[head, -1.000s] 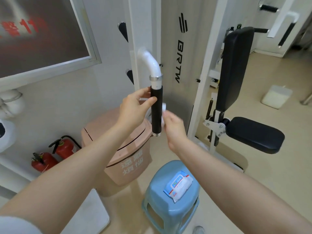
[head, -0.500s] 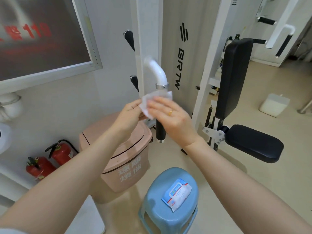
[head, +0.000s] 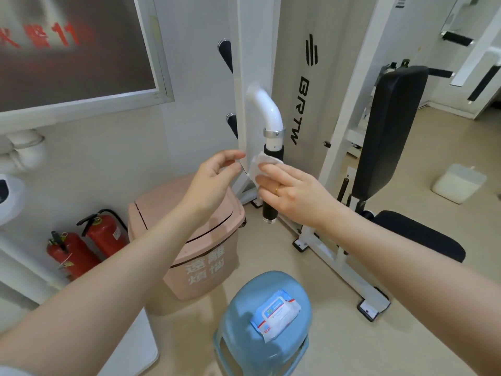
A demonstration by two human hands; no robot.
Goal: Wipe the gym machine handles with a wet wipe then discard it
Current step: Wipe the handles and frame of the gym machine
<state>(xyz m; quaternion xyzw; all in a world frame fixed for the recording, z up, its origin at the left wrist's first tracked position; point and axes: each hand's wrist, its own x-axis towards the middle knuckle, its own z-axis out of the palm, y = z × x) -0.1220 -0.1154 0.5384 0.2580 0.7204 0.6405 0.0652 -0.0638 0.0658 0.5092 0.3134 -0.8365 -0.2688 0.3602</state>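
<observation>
The machine handle hangs from a curved white tube; its black grip shows above and below my right hand. My right hand wraps the white wet wipe round the middle of the grip, fingers curled over it. My left hand hovers just left of the handle, apart from it, its fingers loosely curled and holding nothing. The part of the grip under the wipe and my right hand is hidden.
A pink lidded bin stands below my left hand. A blue stool in front carries a pack of wipes. Two red fire extinguishers stand by the left wall. The machine's black backrest and seat are on the right.
My left hand has let go of the wipe and drawn away to the left. My right hand now holds the wipe on the grip alone, slightly lower.
</observation>
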